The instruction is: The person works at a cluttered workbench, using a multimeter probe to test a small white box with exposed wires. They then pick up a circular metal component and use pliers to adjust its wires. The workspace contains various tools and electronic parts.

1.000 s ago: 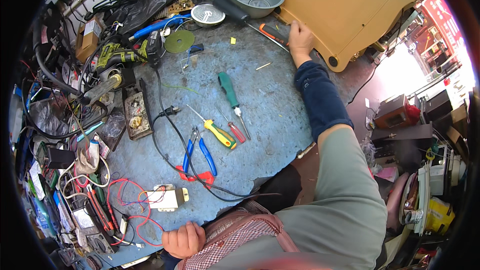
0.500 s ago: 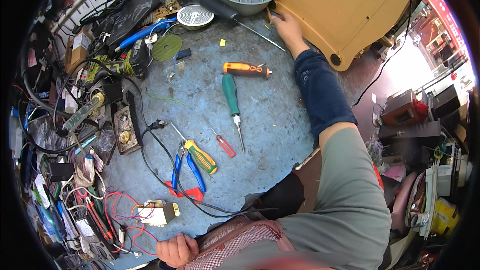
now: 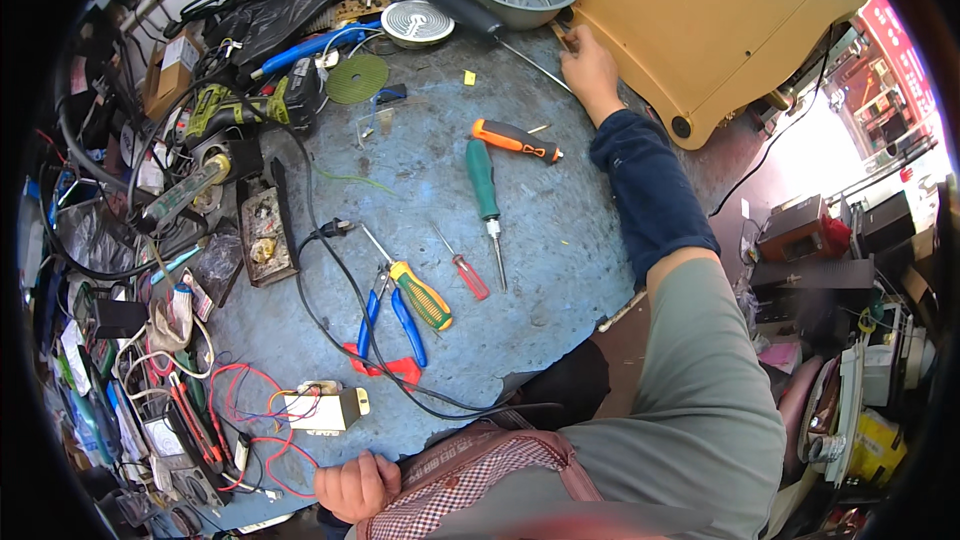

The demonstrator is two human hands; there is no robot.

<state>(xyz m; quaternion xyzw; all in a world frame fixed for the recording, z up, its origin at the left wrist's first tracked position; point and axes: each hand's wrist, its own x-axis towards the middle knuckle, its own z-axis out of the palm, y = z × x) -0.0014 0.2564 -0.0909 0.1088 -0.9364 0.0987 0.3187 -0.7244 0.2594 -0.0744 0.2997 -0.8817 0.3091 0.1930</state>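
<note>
My right hand (image 3: 590, 70) reaches to the far side of the bench, fingers bent together by a small brown strip (image 3: 559, 34). Whether the fingertips grip that strip is too small to tell. Just beyond are a grey round bowl (image 3: 520, 2) and a large tan molded panel (image 3: 700, 30). My left hand (image 3: 358, 486) rests closed at the near bench edge, below a small white transformer (image 3: 325, 410) with coloured wires; nothing shows in it. Mid-bench lie an orange-and-black screwdriver handle (image 3: 515, 140), a green screwdriver (image 3: 481, 180) and a small red screwdriver (image 3: 470, 278).
Blue-handled pliers (image 3: 405, 325) and a green-and-yellow screwdriver (image 3: 422, 297) lie on a red cloth (image 3: 400, 372) beside a black cord (image 3: 350, 285). A heat-gun-like black tool (image 3: 455, 5), a coil disc (image 3: 417, 23) and a cordless drill (image 3: 240, 110) crowd the far left.
The bench and its tools have shifted slightly right and upward in the picture. My right hand stays beside the tan panel, its fingers more curled; my left hand remains at the near edge.
</note>
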